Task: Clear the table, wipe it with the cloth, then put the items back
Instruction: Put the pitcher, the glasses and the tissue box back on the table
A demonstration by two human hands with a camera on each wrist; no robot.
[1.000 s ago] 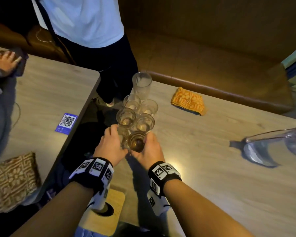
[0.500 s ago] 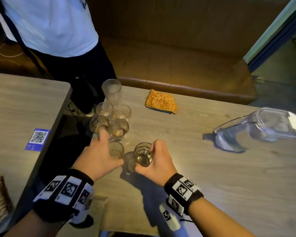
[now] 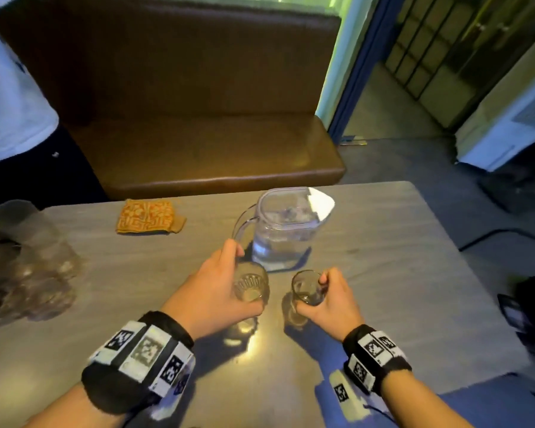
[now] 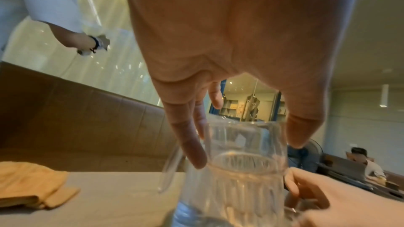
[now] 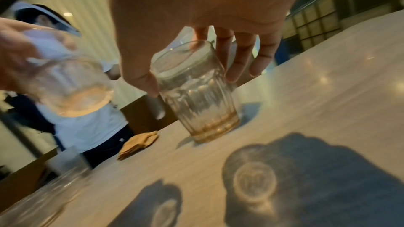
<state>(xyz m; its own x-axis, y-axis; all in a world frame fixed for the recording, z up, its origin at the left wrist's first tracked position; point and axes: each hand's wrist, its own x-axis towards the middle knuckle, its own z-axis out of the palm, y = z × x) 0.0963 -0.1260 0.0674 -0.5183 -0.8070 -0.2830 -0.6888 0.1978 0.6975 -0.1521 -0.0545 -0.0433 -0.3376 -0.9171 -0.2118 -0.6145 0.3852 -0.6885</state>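
My left hand [image 3: 247,279] grips a ribbed glass [image 3: 250,285] by its rim from above, just in front of the clear water pitcher [image 3: 284,233]. My right hand [image 3: 311,293] holds a second glass [image 3: 306,287] with a brownish residue in its bottom [image 5: 196,96]. Both glasses hang a little above the grey table [image 3: 383,288], casting shadows on it. The left wrist view shows fingers and thumb round the glass [image 4: 244,170]. An orange patterned cloth [image 3: 149,216] lies folded at the table's far edge.
Several more glasses [image 3: 28,267] stand clustered at the table's left end. A brown bench [image 3: 198,149] runs behind the table. A person in a white shirt [image 3: 10,97] stands at the far left. A dark bag [image 3: 531,301] sits off the right edge.
Each hand has taken a glass out of the cluster and carried it right, to just in front of the pitcher. The head view has swung right with them.
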